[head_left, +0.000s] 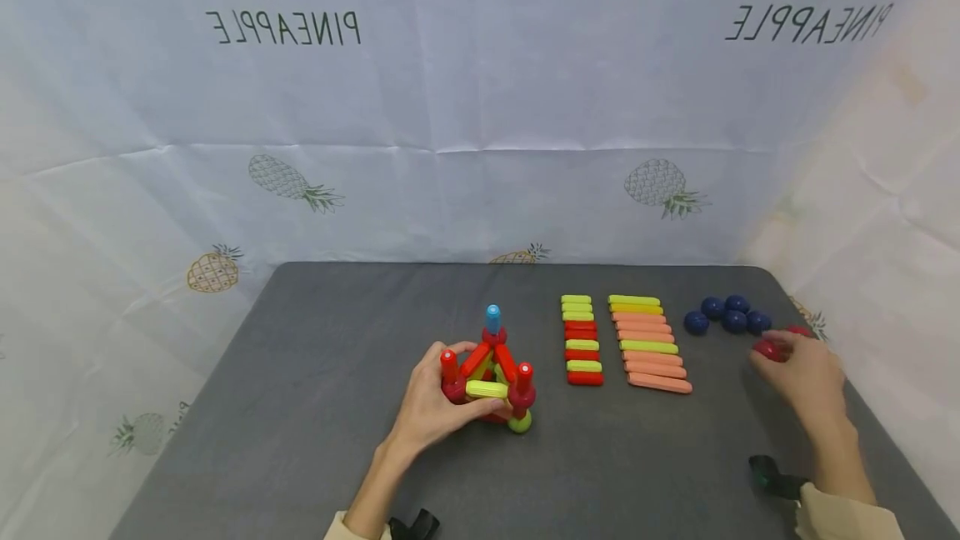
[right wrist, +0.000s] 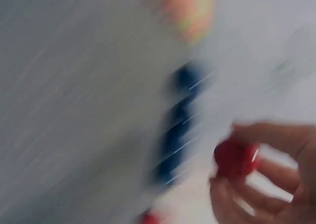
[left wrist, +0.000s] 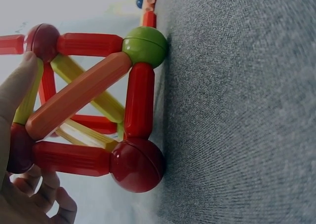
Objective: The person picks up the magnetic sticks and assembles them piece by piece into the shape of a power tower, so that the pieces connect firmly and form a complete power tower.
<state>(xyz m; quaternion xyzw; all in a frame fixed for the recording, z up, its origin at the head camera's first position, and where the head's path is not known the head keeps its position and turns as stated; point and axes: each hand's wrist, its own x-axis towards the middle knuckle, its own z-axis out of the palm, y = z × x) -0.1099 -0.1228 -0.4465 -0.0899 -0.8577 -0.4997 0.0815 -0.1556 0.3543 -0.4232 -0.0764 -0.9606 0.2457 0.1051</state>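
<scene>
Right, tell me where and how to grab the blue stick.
Probably best pinched around its upper half, coming from above and a little to the right: the blue stick stands upright on a dark red ball with its top free, while the left hand grips the frame from the left.

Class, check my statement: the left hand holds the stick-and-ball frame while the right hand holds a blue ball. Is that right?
Not quite: the right hand holds a red ball, not a blue one, as the right wrist view shows. The left hand does hold the stick-and-ball frame.
</scene>
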